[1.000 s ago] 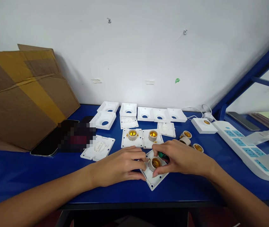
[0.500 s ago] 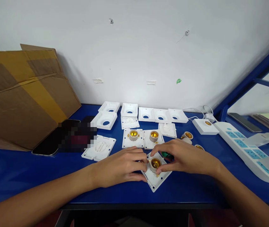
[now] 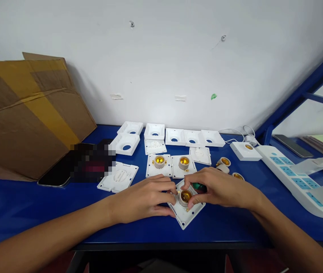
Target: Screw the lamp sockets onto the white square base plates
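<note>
At the far left, a brown cardboard box with yellow tape (image 3: 36,110) leans over the bench (image 3: 121,235), well apart from the work; I judge it a small risk. Next comes a loose white square plastic plate (image 3: 129,175), just beyond the left forearm, where a careless sweep of the wrist could knock it askew.

The left hand (image 3: 150,197) has its fingers bent in a half-closed grip about the left corner of a white square plastic base plate (image 3: 185,219), which lies turned cornerwise on the bench near its front edge. If that light hold slackens, the plate could spin under any twisting force. On it sits a round cream lamp socket with a gold threaded lining (image 3: 184,198), between the two hands. Brass terminals jut from its sides, and pressure from one side only could push it off its seat (whether it is fastened, I cannot tell).

The right hand (image 3: 217,187) parts thumb and forefinger around the socket's right side, the tips at its wall, while a dark green smooth object (image 3: 199,187) is tucked in its grip. Juggling both could make the object slip, or tip the socket. Just beyond the right wrist, loose cream sockets (image 3: 223,165) could be nudged rolling. Farther right, a long white power strip (image 3: 298,176) seems clear of the forearm.
</note>
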{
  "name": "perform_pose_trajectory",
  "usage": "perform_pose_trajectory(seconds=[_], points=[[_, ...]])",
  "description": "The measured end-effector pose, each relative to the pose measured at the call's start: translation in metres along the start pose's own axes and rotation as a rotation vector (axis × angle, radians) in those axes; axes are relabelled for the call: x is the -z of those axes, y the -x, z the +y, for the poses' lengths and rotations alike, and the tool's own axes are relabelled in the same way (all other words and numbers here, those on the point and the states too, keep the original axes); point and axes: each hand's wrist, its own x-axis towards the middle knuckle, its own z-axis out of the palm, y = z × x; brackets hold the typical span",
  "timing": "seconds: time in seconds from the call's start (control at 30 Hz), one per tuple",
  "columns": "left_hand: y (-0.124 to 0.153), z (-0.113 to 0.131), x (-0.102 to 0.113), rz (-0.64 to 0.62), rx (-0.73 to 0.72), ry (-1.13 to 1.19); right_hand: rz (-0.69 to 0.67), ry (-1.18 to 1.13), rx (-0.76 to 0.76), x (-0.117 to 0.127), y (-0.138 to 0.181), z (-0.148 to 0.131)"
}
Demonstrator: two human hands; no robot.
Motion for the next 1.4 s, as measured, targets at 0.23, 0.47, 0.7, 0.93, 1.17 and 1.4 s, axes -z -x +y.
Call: perform_pose_trajectory(seconds=[0.23, 0.47, 0.7, 0.93, 1.17, 1.4], points=[[-0.0005, -0.0017, -0.0005, -0.011, 0.010, 0.022, 0.008, -0.017, -0.014, 0.0004, -0.0004, -0.0006], [0.0010, 0.0009, -0.0010, 0.019, 0.021, 0.019, -0.012, -0.041, 0.025, 0.0011, -0.0001, -0.0004], [0.0045, 0.0006, -0.0033, 0.019, 0.043, 0.015, 0.006, -0.056, 0.042, -0.0042, -0.0028, 0.0017], [0.0029, -0.0004, -0.0032, 0.021, 0.027, 0.010, -0.002, -0.058, 0.042, -0.0039, -0.0038, 0.0032], [-0.0014, 0.0016, -0.0010, 0.027, 0.012, 0.021, 0.011, -0.054, 0.053, -0.0041, -0.0030, 0.0014], [-0.0022, 0.0005, -0.0047, 0.027, 0.045, 0.034, 0.030, -0.070, 0.065, -0.0062, -0.0031, 0.0023]])
